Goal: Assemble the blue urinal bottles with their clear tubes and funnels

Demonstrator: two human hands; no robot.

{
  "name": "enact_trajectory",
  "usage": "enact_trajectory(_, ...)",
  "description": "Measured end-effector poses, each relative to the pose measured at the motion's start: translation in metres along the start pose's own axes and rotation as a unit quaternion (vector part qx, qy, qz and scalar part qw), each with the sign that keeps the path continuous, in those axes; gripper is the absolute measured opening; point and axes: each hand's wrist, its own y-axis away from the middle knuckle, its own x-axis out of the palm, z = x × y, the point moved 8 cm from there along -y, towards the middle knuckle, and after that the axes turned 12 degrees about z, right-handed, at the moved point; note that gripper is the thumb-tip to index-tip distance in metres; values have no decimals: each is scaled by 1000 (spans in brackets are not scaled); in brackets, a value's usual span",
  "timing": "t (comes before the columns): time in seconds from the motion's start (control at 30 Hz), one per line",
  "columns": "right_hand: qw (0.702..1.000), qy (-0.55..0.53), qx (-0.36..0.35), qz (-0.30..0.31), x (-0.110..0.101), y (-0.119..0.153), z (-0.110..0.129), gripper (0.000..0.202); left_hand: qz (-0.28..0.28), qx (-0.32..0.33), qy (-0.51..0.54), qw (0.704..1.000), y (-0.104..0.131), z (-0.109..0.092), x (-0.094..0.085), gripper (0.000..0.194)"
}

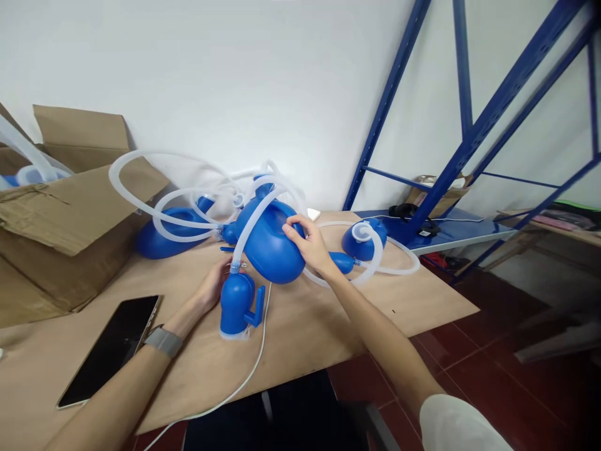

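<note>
Saw an open cardboard box at far left on the tabletop, then a dark phone lying nearer. Had the left grip just beside a small blue bottle, with fingers partly hidden; could not tell how wide. Held the large blue bottle by its edge in the right grip, near the tabletop's middle, among looping tubes. Saw another blue bottle farther right, near the blue shelf

No readable text; small white label by black item on blue shelf too tiny.
</note>
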Motion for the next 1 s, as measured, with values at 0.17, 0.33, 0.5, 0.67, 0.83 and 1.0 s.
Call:
enact_trajectory(0.17, 999, 45, 23, 1, 4, 4, -42, 26, 38, -66, 20, 997, 5, -4, 5, 64)
enact_trajectory(0.33, 986, 121, 52, 102, 2, 15, -66, 28, 125, -43, -55, 990, 13, -23, 6, 79)
enact_trajectory(0.5, 954, 139, 46, 262, -8, 24, -76, 41, 265, -20, -242, 933, 27, -35, 23, 106)
enact_trajectory(0.67, 942, 118, 55, 309, -19, 34, -86, 64, 113, 21, -307, 945, 15, -43, -2, 81)
enact_trajectory(0.83, 963, 218, -20, 157, -23, 34, -52, 47, -93, 111, -274, 951, 12, -64, -36, 65)
enact_trajectory(1.0, 915, 323, -193, 149, 39, 40, 21, 21, -128, 167, -212, 954, 22, -70, -26, 62)
